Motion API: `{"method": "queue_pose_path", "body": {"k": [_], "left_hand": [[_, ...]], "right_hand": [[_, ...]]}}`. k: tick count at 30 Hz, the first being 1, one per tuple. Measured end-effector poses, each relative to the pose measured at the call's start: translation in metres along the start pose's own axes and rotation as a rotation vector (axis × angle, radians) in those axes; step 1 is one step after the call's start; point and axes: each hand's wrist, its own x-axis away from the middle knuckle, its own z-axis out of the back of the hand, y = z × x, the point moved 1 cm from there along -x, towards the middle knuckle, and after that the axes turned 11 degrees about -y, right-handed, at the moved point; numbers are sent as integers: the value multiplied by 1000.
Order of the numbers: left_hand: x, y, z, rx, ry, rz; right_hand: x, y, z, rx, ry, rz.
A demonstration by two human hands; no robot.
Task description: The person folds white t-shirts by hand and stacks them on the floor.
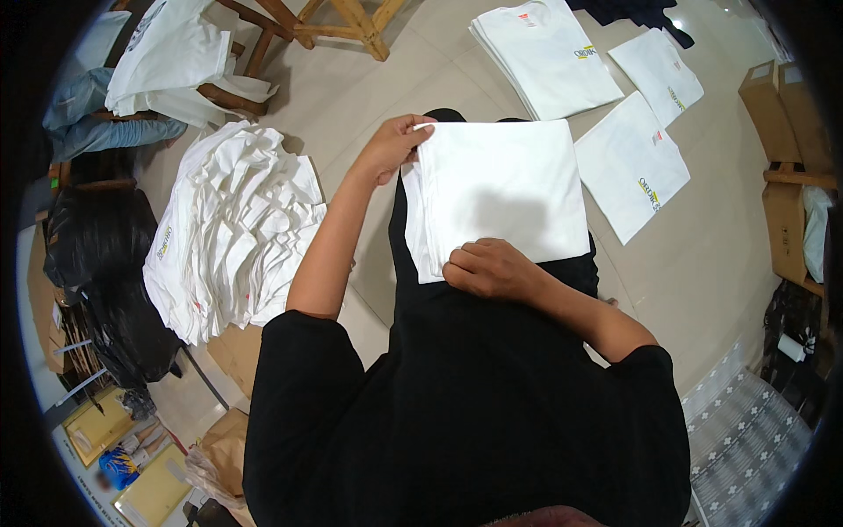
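Note:
A folded white T-shirt [507, 171] lies across my lap, over black trousers. My left hand [397, 146] pinches its far left corner, thumb on top of the cloth. Down at the near edge, my right hand [490, 269] has its fingers curled onto the fabric, and the fingertips are hidden. Several cloth layers show along the shirt's left side, and a shadow falls on its middle. To my left is a large heap of loose white T-shirts [230, 230]. Folded white shirts with a printed chest logo lie on the floor at the right: a stack [543, 59] and a single shirt [632, 168].
Another folded shirt [658, 76] lies near dark cloth [632, 13]. Wooden stools [355, 26] stand ahead; another person's jeans-clad leg [118, 137] is at far left. Black plastic bags [99, 244], cardboard boxes [784, 224] and a patterned grey sheet [751, 435] line the sides.

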Motion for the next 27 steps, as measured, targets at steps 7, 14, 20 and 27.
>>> {"method": "queue_pose_path", "body": {"k": [7, 14, 20, 27], "left_hand": [[6, -5, 36, -285, 32, 83], [10, -24, 36, -352, 46, 7], [8, -22, 36, -242, -21, 152], [23, -3, 2, 773, 65, -238]], "right_hand": [[-24, -4, -31, -33, -206, 27], [-23, -5, -24, -66, -296, -112], [3, -6, -19, 101, -194, -201], [18, 3, 72, 118, 359, -426]]}}
